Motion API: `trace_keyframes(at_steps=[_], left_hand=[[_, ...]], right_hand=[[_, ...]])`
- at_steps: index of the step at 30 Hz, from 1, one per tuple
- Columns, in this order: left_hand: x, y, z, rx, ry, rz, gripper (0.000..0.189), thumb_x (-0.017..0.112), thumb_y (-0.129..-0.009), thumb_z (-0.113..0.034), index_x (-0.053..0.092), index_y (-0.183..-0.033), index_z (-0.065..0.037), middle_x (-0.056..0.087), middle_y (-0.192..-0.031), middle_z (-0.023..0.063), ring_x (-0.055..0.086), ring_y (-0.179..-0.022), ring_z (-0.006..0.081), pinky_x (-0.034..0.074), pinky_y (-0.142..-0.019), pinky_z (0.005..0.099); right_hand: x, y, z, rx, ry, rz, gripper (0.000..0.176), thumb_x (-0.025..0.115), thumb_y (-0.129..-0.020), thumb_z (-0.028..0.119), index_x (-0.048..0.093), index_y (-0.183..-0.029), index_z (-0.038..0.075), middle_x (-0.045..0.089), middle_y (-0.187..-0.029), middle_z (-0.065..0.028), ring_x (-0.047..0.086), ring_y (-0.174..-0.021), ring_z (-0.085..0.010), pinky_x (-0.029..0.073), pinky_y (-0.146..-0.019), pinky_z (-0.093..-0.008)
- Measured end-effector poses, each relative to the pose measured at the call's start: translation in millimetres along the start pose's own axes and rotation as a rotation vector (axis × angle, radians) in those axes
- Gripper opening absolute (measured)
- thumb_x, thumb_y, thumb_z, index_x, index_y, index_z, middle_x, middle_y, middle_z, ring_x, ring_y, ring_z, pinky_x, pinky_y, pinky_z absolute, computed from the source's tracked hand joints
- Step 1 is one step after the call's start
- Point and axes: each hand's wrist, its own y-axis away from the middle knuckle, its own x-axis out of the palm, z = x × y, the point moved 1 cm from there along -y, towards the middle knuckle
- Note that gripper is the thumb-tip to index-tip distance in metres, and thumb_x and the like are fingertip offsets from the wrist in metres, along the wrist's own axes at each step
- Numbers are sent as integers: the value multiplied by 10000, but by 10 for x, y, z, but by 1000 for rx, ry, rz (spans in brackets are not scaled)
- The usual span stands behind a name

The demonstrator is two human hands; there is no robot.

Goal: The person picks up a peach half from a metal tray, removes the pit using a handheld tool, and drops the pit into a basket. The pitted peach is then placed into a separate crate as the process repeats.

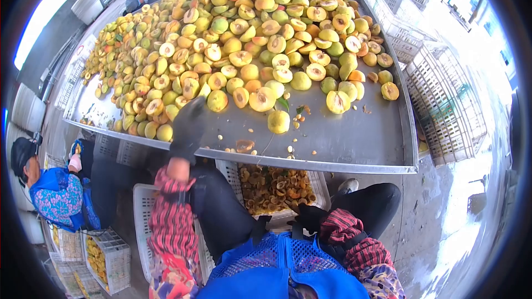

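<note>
Metal tabletop (360, 138) carries piled fruit halves (240, 58) at 12 o'clock. Left hand (187, 127), blurred, reaches over the front rim (310, 163) at 9 o'clock; right hand (308, 218) sits at 5 o'clock; whether either's fingers are spread or closed cannot be determined. Caution: a wide sweep could knock fruit over the rim.

Yellow-green fruit halves (241, 58) — some blushed orange — lay heaped across the metal table (354, 138), some showing browned cut faces.
</note>
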Motion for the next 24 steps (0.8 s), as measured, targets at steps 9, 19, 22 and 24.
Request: trace_keyframes(at_steps=[9,19,22,24], left_hand=[[957,-800,-107,50,-258,496,344,642,-741,-133,615,-1069,-30,641,-1004,148,610,-932,292,471,-810,362],[599,-14,-357,133,415,413,316,645,-783,-126,590,-1073,-13,625,-952,53,624,-831,160,529,-651,271],[527,224,-552,131,470,506,307,641,-775,-99,590,-1061,3,620,-975,59,624,-855,162,536,-682,286],[433,296,-962,-456,802,686,342,654,-755,-92,589,-1075,11,625,-984,64,618,-866,161,532,-697,286]], right_hand=[[76,448,396,-151,278,-119,308,443,-906,375,451,-1009,86,560,-792,-57,481,-528,-189,391,-449,-361],[190,1332,971,-442,27,-133,308,549,-887,284,471,-1021,18,529,-682,-64,550,-475,-157,445,-413,-275],[176,1686,1107,-674,-66,-120,333,548,-890,284,473,-1064,10,533,-700,-52,542,-476,-144,442,-417,-276],[150,1850,1239,-728,-175,-128,326,611,-850,230,461,-1072,45,560,-752,-62,520,-455,-128,449,-417,-247]])
